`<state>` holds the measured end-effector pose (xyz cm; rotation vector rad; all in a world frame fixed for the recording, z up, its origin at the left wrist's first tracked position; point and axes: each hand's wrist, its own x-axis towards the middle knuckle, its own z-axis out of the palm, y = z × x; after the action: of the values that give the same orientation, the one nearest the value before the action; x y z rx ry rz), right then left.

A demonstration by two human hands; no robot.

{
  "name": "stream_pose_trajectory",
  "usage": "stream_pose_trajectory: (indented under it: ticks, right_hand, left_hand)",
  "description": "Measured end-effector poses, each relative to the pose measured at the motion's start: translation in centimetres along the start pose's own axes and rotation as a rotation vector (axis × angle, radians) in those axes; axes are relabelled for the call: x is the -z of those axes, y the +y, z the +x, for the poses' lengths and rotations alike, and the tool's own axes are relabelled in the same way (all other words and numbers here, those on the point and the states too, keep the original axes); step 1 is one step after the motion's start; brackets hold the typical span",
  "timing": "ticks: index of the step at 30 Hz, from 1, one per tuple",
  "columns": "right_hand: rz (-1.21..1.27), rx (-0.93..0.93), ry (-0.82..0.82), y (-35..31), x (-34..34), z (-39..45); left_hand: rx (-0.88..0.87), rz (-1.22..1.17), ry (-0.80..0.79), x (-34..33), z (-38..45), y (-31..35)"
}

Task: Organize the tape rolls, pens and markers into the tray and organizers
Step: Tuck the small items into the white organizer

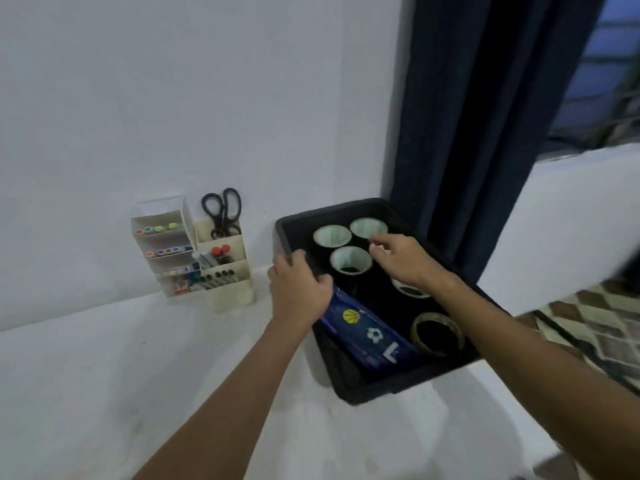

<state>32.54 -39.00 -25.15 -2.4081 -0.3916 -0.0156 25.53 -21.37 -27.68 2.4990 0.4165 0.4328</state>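
A black tray (367,388) sits on the white table at the right, by the curtain. Inside it stand several tape rolls: three black ones with pale cores (350,260) at the back, a white-rimmed one (412,291) partly under my right wrist, and a brownish one (437,334) at the front. A blue pouch (367,332) with ball pictures lies along the tray's left side. My left hand (299,289) grips the tray's left rim. My right hand (403,259) reaches over the rolls, fingers curled at a roll I cannot see clearly.
A white tiered organizer (164,247) with coloured markers stands against the wall, beside a cream organizer (225,261) holding black scissors (222,211) and pens. A dark curtain (485,133) hangs behind the tray. Patterned floor shows at the right.
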Motion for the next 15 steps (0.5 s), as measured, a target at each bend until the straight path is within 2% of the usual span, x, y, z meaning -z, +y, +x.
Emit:
stream_pose_trajectory:
  ticks: [3, 6, 15]
  right_hand:
    - [-0.192, -0.051, 0.012, 4.7, 2.2, -2.1]
    - [-0.397, -0.15, 0.015, 8.4, 3.0, -3.4]
    - [-0.365, -0.151, 0.008, 7.3, 1.6, -3.8]
  left_hand:
    - [0.028, 0.099, -0.077, -1.7, -0.7, 0.2]
    - [0.032, 0.132, -0.09, -2.5, -0.9, -0.6]
    - [0.052, 0.137, -0.116, -1.5, -0.7, -2.1]
